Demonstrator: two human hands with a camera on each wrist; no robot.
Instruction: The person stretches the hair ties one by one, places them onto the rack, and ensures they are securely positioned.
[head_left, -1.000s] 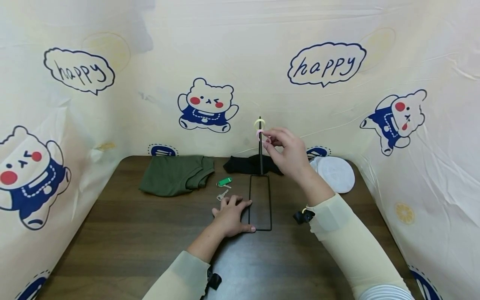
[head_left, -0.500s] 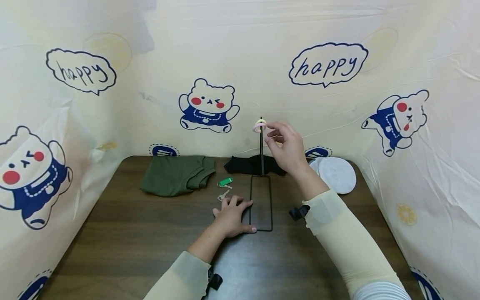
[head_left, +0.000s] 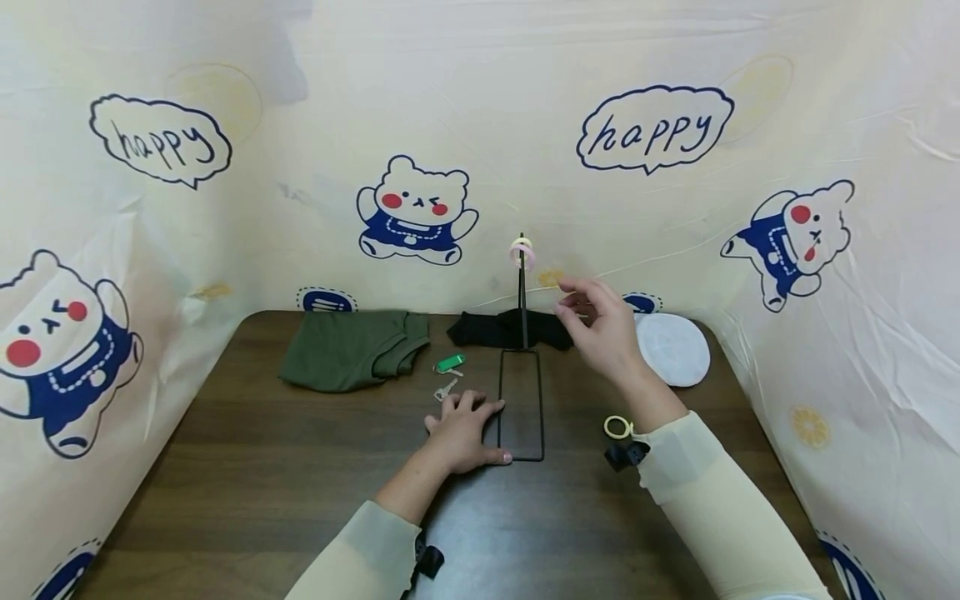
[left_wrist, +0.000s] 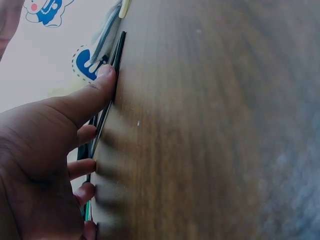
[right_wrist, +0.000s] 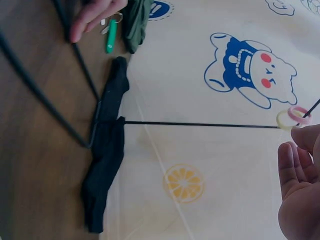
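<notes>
A black wire stand [head_left: 523,292] has a rectangular base lying on the table and an upright rod. Near its top hang a pink ring [head_left: 523,257] and a yellow ring [right_wrist: 285,120]. My left hand [head_left: 465,433], fingers spread, presses on the base's left side and near corner with fingertips and thumb. To the right of the rod, apart from the rings, my right hand [head_left: 603,329] is in the air with loosely bent fingers and nothing between them. Another yellow ring [head_left: 617,427] lies on the table beside the right wrist.
Along the table's back lie a folded green cloth [head_left: 352,350], a black cloth item [head_left: 480,329] behind the stand, and white round pieces [head_left: 675,350]. Keys [head_left: 446,390] with a green tag [head_left: 450,363] lie left of the base. A printed curtain [head_left: 480,83] encloses the table.
The pink ring passed from my right hand onto the stand's top beside the yellow one. My right hand then drew back to the right and down. The left hand stayed put.
</notes>
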